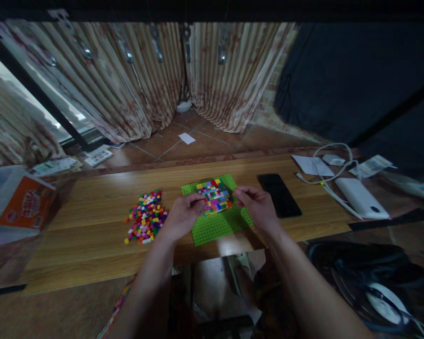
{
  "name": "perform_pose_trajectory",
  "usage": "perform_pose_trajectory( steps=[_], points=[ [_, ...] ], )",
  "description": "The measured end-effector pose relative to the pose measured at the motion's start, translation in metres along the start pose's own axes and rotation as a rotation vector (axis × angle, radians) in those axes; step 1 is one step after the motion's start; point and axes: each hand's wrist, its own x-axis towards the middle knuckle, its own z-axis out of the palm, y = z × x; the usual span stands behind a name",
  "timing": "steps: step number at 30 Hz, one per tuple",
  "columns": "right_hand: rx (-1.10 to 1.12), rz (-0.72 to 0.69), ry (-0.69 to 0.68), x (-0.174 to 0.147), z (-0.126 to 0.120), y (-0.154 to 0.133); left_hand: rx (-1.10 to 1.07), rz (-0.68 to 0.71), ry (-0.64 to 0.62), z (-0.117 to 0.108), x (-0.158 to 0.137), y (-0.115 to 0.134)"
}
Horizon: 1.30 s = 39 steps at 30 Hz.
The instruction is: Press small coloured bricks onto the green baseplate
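Observation:
A green studded baseplate (215,230) lies on the wooden table in front of me. On its upper part sits a patch of small multicoloured bricks (217,200), packed close together. My left hand (184,215) is at the left side of this patch, thumb and fingers pinched together. Over the plate's right side, my right hand (258,207) is also pinched, just right of the patch. Whatever either pinch holds is hidden or too small to name. Left of my left hand, a loose pile of small coloured bricks (147,217) is spread on the tabletop.
The wooden table (88,221) carries a black phone (280,195) beside my right hand. Farther right are a white power bank (362,197), a looped cable and papers. A clear plastic box (3,188) with an orange label stands at the left end. Curtains hang behind.

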Motion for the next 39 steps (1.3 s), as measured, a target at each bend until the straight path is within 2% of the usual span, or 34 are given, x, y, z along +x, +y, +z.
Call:
perform_pose_trajectory(
  steps=[5, 11, 14, 22, 32, 34, 36, 39],
  points=[
    [-0.084, -0.176, -0.201, -0.018, 0.012, -0.006, -0.212, -0.062, -0.064, 0.005, -0.004, 0.012],
    [-0.346, -0.354, -0.329, -0.033, 0.013, -0.009, -0.244, -0.052, -0.172, 0.008, -0.006, 0.015],
    [-0.396, -0.393, -0.35, -0.036, 0.013, -0.011, -0.22, -0.039, -0.224, 0.009, -0.007, 0.016],
    [-0.432, -0.339, -0.363, -0.036, 0.01, -0.012, -0.15, -0.063, -0.232, 0.009, -0.009, 0.02],
    [-0.397, -0.212, -0.504, -0.036, -0.001, -0.014, -0.127, -0.12, -0.275, 0.012, -0.014, 0.024],
    [-0.387, -0.187, -0.489, -0.035, -0.008, -0.012, -0.134, -0.125, -0.279, 0.013, -0.014, 0.024],
    [-0.382, -0.151, -0.405, -0.031, -0.017, -0.007, -0.146, -0.108, -0.206, 0.011, -0.011, 0.021],
    [-0.437, -0.114, -0.249, -0.024, -0.031, 0.001, -0.108, -0.053, 0.009, 0.005, -0.004, 0.012]
  ],
)
